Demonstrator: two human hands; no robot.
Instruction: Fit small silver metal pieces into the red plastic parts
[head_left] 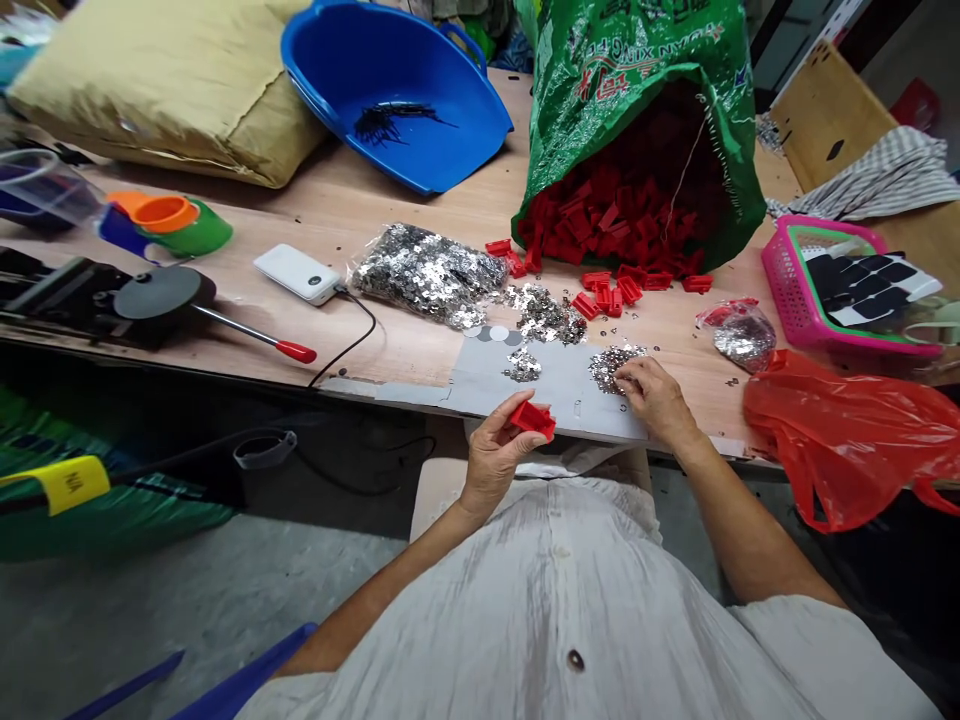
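My left hand point(496, 452) holds a red plastic piece point(533, 420) between thumb and fingers, just off the table's front edge. At the right, my right hand point(657, 400) has its fingertips pinched at a pile of small metal parts point(611, 368); whether a part is between them is too small to make out. A smaller heap of metal parts point(523, 365) lies on the grey sheet point(566, 385) between the hands. Behind it is a looser heap of metal parts point(544, 312), next to several loose red pieces point(611, 292).
A green sack point(637, 110) lies open with many red pieces inside. Left of it stand a blue basin point(465, 120), a clear bag of metal parts point(427, 272), a white power bank point(297, 272) and a lever point(255, 335). A pink basket point(787, 270) and red bag point(855, 430) are right.
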